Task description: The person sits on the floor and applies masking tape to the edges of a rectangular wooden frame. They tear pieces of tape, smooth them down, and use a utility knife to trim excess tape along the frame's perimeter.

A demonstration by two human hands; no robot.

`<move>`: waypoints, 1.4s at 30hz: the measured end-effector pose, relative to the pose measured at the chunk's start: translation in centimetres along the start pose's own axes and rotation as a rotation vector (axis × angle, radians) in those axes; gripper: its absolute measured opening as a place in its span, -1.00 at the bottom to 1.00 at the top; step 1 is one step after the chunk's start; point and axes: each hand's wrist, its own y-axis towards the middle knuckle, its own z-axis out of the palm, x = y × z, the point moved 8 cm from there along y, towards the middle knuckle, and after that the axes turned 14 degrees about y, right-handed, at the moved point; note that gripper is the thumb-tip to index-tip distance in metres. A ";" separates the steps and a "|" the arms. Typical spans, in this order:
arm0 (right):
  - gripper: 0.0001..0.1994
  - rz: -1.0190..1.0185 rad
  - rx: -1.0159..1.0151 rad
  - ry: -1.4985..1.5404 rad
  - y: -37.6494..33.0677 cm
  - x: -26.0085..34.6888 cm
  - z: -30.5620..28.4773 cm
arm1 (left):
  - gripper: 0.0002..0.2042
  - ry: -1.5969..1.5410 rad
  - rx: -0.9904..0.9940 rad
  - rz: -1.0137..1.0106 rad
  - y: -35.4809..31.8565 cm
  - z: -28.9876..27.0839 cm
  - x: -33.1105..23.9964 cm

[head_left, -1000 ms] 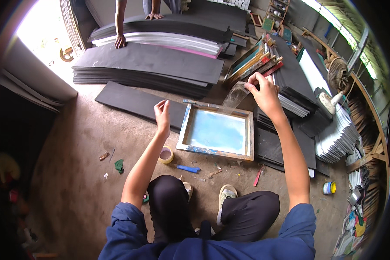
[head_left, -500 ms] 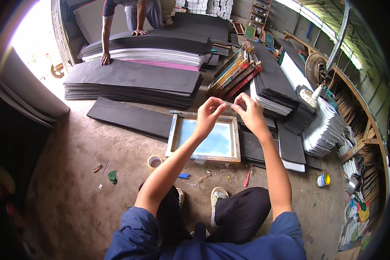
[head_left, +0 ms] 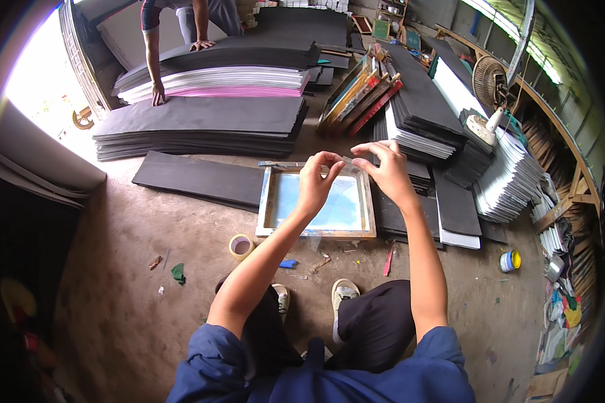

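A wooden screen-printing frame point(head_left: 367, 205) with pale blue mesh lies flat on the floor in front of me. Above its far edge, my left hand point(head_left: 318, 183) has thumb and fingertips closed on a small strip of clear tape point(head_left: 349, 165), which is faint and hard to make out. My right hand point(head_left: 390, 173) is just beside it, thumb and bent fingers apart; the thumb comes close to the strip, and I cannot tell whether they touch. Another clear piece point(head_left: 310, 243) hangs over the frame's near edge. A tape roll point(head_left: 242, 237) lies to the left of the frame.
Stacks of black sheets point(head_left: 198, 121) fill the far left, where another person's hand point(head_left: 158, 93) rests. More frames point(head_left: 363, 94) lean beyond mine. Sheet stacks point(head_left: 426, 101) and a fan point(head_left: 489, 84) stand right. A paint can point(head_left: 510, 260) and scraps point(head_left: 178, 273) lie on the floor.
My right hand's fingers have spread from a pinch at the clear strip. My left hand has turned slightly and stays close by. The view has shifted a little.
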 end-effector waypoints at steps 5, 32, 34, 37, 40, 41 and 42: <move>-0.87 0.044 0.076 -0.098 0.7 -0.8 0.7 | -0.86 -0.018 0.085 0.003 0.0 1.0 -0.5; -0.79 -0.195 -0.192 -0.467 10.1 6.7 -20.6 | -0.81 -0.230 0.854 -0.012 -4.6 11.2 7.0; -0.79 -0.113 -0.205 -0.393 10.5 2.9 -23.6 | -0.82 -0.297 0.852 -0.114 -4.5 11.3 8.1; -0.80 -0.074 -0.338 -0.379 8.4 -2.8 -25.8 | -0.83 -0.356 0.773 -0.239 -3.5 9.0 10.0; -0.80 0.072 -0.351 -0.227 6.0 -10.5 -25.2 | -0.82 -0.286 0.743 -0.246 -2.7 5.9 12.5; -0.80 0.140 -0.394 -0.187 4.8 -13.6 -25.1 | -0.83 -0.254 0.727 -0.243 -2.3 4.8 12.6; -0.80 0.199 -0.436 -0.131 4.0 -15.9 -24.3 | -0.82 -0.266 0.699 -0.257 -1.8 3.1 13.8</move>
